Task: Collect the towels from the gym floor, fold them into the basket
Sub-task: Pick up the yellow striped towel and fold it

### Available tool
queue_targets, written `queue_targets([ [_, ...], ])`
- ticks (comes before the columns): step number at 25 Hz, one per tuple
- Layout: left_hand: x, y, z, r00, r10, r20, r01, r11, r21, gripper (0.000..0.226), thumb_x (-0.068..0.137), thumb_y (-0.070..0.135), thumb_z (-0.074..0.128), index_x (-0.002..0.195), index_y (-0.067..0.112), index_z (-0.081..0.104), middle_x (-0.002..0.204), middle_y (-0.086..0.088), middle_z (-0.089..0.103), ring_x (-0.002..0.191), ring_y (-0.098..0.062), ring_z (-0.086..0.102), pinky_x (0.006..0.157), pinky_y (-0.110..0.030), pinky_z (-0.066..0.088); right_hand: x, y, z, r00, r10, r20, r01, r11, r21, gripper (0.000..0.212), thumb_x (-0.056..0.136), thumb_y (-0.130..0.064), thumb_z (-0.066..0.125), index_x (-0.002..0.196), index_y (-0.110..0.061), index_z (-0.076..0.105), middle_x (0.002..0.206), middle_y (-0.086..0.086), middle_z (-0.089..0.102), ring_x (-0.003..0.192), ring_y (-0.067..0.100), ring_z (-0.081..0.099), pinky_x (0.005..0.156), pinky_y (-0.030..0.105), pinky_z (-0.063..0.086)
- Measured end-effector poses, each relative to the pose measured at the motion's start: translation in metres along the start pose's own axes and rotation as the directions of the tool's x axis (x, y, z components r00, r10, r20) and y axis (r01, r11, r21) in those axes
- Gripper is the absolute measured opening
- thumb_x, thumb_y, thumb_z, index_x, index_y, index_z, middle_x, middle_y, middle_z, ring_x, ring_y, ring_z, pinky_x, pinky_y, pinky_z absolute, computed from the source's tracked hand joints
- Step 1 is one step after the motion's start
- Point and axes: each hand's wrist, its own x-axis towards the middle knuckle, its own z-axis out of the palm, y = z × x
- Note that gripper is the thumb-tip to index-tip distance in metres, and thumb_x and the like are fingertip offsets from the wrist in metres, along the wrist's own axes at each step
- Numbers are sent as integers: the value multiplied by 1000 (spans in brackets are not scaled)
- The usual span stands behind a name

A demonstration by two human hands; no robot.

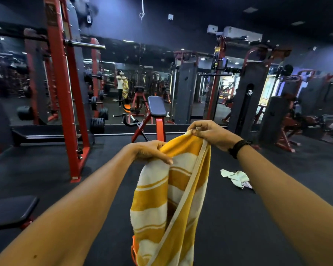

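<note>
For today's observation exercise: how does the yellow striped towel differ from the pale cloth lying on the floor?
The yellow striped towel hangs lifted in the air, gripped by the left hand and right hand; the pale cloth lies crumpled on the dark floor, untouched. The towel shows bold yellow and white bands; the cloth is mostly pale. The towel looks far larger. Both are fabric.

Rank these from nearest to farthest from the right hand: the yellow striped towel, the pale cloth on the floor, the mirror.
1. Yellow striped towel: pinched in the right hand.
2. Pale cloth: on the floor, lower right.
3. Mirror: far wall, ahead.
</note>
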Motion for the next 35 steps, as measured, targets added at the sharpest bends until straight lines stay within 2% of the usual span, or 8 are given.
queue_targets([
  [6, 60, -11, -34, 938, -336, -83, 326, 774, 543, 56, 53, 50, 87, 98, 19, 73, 92, 8, 67, 89, -15, 59, 76, -28, 46, 35, 85, -84, 995, 37, 90, -47, 992, 120, 19, 100, -14, 45, 94, -18, 62, 98, 7, 56, 88, 21, 54, 70, 27, 52],
  [11, 100, 37, -37, 937, -65, -342, 168, 946, 278, 24, 68, 25, 85, 81, 16, 66, 78, 7, 66, 76, -8, 61, 71, -23, 49, 69, 162, -128, 903, 174, 394, -218, 974, 69, 11, 92, -19, 58, 98, -12, 65, 93, 11, 62, 85, 23, 58, 80, 35, 53],
  [15, 138, 84, -23, 869, 164, -466, -54, 969, 240, 19, 74, 12, 79, 86, 10, 65, 78, 0, 63, 70, -9, 60, 63, -23, 53, 94, 163, -120, 845, 127, 519, -221, 967, 124, 72, 60, -47, 84, 115, -7, 61, 100, 10, 67, 89, 21, 65, 83, 35, 56],
  [18, 161, 106, -18, 873, 290, -392, -87, 884, 460, 24, 69, 6, 80, 72, 21, 61, 72, 5, 59, 67, -6, 53, 60, -20, 47, 115, 135, -93, 902, -66, 426, -81, 944, 319, 61, 69, -37, 80, 119, -8, 59, 113, 10, 67, 102, 22, 66, 91, 35, 54],
  [22, 159, 107, -29, 844, 383, -376, -121, 819, 562, 27, 70, 12, 81, 84, 19, 58, 79, 5, 57, 70, -6, 50, 63, -21, 44, 136, 107, -79, 914, -155, 374, 47, 958, 282, 50, 62, -37, 75, 103, -8, 66, 93, 2, 71, 79, 8, 68, 72, 22, 57],
  [26, 140, 71, -61, 920, 28, -392, 218, 793, 569, 39, 72, 23, 82, 105, 16, 62, 101, -1, 64, 92, -17, 61, 84, -35, 54, 153, 112, -76, 948, -203, 244, 127, 947, 294, 22, 82, -23, 67, 100, -12, 67, 96, 5, 69, 87, 16, 66, 77, 28, 59],
  [31, 136, 44, -68, 828, 110, -550, -35, 989, 145, 27, 87, 24, 68, 104, 2, 68, 97, -10, 68, 90, -19, 65, 87, -37, 55, 161, 121, -80, 971, -176, 159, 92, 897, 432, 72, 42, -53, 89, 99, -13, 71, 93, 3, 72, 84, 14, 69, 70, 25, 58],
  [35, 146, 60, -67, 795, 226, -563, -127, 970, 210, 26, 91, 23, 63, 104, 1, 67, 92, -10, 68, 83, -18, 64, 81, -34, 56, 169, 100, -68, 973, -173, 155, 88, 892, 442, 93, 39, -57, 88, 111, -3, 66, 101, 9, 71, 89, 19, 69, 77, 36, 60],
])
